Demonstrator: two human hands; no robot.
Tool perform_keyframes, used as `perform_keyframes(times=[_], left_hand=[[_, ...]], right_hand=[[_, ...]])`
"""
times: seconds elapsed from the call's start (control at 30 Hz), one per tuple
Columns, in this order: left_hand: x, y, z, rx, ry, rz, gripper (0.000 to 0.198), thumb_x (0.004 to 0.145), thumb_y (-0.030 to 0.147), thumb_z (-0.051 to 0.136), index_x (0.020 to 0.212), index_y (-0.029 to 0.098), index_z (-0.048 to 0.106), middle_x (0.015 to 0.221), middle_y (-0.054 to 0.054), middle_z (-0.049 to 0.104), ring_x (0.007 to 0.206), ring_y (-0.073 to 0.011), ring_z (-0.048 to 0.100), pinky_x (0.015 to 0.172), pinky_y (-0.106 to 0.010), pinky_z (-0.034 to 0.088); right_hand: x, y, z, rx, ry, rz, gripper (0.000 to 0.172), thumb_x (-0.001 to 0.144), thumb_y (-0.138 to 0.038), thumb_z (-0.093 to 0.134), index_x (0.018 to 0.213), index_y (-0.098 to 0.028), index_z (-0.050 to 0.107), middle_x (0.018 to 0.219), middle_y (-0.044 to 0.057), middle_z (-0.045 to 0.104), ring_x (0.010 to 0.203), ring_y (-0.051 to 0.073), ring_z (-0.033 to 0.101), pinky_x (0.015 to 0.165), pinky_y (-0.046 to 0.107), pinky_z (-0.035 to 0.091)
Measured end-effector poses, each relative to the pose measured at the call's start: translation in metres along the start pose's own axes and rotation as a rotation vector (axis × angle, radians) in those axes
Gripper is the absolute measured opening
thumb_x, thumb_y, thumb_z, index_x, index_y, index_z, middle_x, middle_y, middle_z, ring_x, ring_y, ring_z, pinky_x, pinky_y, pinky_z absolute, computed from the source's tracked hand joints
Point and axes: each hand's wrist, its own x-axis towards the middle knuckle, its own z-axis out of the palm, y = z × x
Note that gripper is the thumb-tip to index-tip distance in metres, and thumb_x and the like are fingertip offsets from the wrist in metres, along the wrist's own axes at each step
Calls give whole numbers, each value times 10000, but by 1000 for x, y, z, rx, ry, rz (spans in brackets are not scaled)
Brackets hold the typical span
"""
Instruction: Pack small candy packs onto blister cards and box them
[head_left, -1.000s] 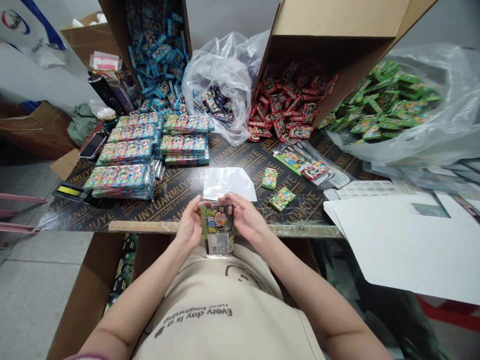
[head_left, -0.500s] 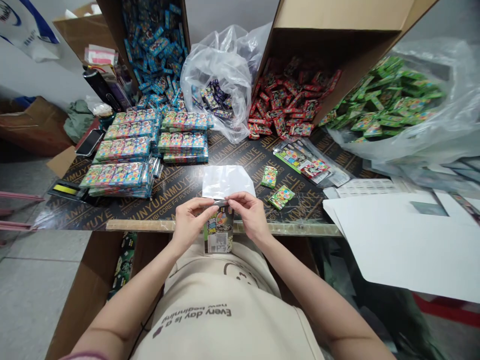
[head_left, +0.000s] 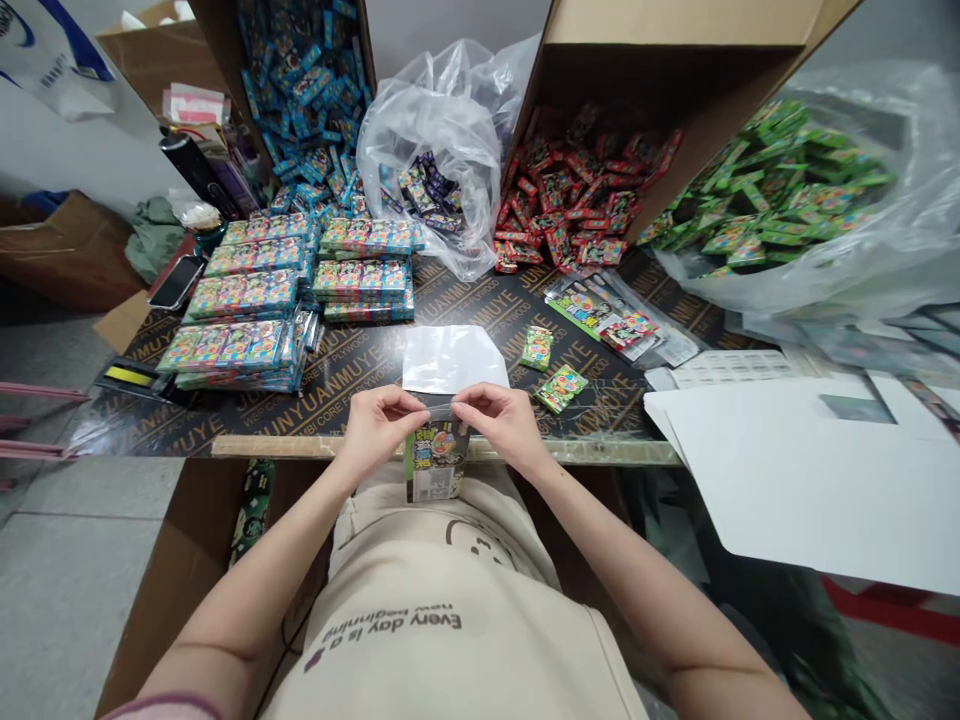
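Observation:
Between thumb and fingers, my left hand pinches the top left edge of a printed plastic pouch. My right hand pinches the same top edge on the right. The pouch hangs upright at the table's front edge, black and green with colourful print and a pale label low down; its contents are hidden. Just beyond the hands lies a white sheet. Two small green packets rest to the right of it. Farther right are flat printed pouches, overlapping one another.
Stacks of wrapped multi-packs stand at the left beside a phone. Behind are blue packets, a clear bag with purple packets, red packets in a carton, and bagged green packets. White card overhangs the right edge.
Both hands stay at the pouch's top edge, with the fingers shifted slightly. The pouch has tilted a little, and the whole view has moved slightly.

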Motion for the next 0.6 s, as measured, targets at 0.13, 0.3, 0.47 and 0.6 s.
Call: perform_keyframes(times=[0.13,0.3,0.47,0.6], left_hand=[[-10,1,-1,174,-37,200,36,670,244,744,656,211,751,823,-93,750,784,-228,687,760,-342,533],[-11,-15,-7,187,-109,207,61,724,247,720,708,223,773,857,-109,753,786,-226,695,741,-339,541],[-14,-5,-14,112,-41,209,39,720,224,746,738,220,779,826,-83,757,782,-209,702,721,-312,557],[-6,20,-33,11,272,264,98,670,250,796,752,206,765,813,-45,747,791,-188,698,781,-320,573]], right_hand=[[-5,6,-11,-72,-54,-28,191,735,-392,749,725,-204,721,681,21,694,607,157,630,620,306,544],[-26,32,-15,-120,-14,-117,145,771,-328,726,890,-246,736,963,53,728,889,209,677,804,364,565],[-26,16,7,-96,87,-158,96,808,-335,687,816,-240,700,824,33,684,765,181,647,750,338,548],[0,-36,31,-26,99,-229,293,823,-439,664,1061,-268,668,964,30,693,833,170,651,806,317,534]])
